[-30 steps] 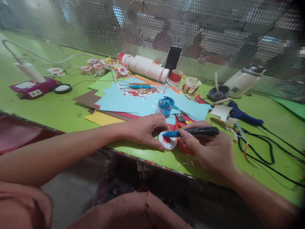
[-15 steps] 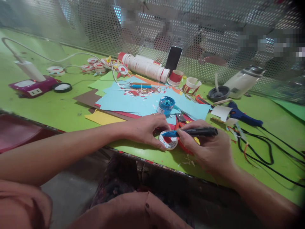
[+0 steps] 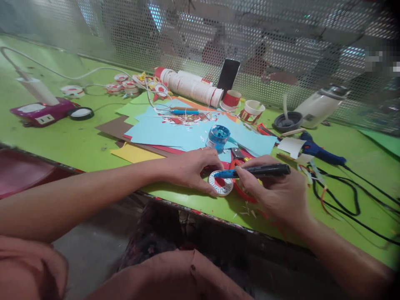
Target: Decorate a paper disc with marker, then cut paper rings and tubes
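A small white disc point(image 3: 220, 186) with a red centre and blue dots lies on the green table point(image 3: 71, 141) near its front edge. My left hand point(image 3: 190, 168) pinches the disc's left side with thumb and fingers. My right hand point(image 3: 276, 193) grips a black tool with a blue tip point(image 3: 256, 171), held level, its tip over the disc. Red-handled scissors point(image 3: 239, 166) lie under and behind my right hand. A blue paint pot point(image 3: 218, 138) stands just beyond my left hand.
Sheets of coloured paper point(image 3: 175, 131) cover the middle of the table. Behind them lie a stack of paper cups point(image 3: 190, 87), two cups point(image 3: 243, 106) and a phone point(image 3: 228, 73). A blue glue gun point(image 3: 320, 152) and black cables point(image 3: 353, 196) are at right, a purple power strip point(image 3: 42, 112) at left.
The tool in my right hand has shifted slightly right and up over the disc. My left hand stays on the disc.
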The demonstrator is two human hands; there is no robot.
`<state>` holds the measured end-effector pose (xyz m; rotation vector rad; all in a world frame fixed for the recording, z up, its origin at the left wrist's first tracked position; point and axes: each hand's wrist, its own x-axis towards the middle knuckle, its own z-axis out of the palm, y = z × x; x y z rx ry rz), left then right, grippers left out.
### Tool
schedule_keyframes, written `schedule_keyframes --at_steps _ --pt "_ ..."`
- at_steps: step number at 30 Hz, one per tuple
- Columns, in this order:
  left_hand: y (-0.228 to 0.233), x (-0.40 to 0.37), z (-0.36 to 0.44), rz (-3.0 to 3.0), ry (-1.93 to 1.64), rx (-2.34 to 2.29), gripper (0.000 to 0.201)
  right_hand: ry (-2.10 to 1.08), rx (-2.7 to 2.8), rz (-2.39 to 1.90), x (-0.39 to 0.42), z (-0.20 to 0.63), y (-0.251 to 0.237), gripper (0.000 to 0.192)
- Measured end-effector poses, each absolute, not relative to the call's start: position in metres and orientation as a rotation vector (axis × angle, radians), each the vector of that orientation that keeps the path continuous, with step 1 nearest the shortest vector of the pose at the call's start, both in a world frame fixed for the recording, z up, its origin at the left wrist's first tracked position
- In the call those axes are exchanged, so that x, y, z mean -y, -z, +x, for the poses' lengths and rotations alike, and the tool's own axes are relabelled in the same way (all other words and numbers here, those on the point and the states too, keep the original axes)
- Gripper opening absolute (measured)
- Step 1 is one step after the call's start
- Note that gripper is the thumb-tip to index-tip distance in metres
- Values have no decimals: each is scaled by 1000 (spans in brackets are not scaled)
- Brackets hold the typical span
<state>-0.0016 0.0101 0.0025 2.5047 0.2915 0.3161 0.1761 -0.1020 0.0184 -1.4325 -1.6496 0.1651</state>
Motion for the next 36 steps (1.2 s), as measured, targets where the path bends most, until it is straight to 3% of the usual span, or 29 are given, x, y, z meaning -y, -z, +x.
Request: schedule_keyframes --at_steps 22,36 --pt "-1 -11 -2 2480 -332 -281 44 -143 2077 -1279 103 183 -22 6" --pt "-2 -10 -1 2536 -310 -305 40 -80 1685 -1476 104 186 -22 6"
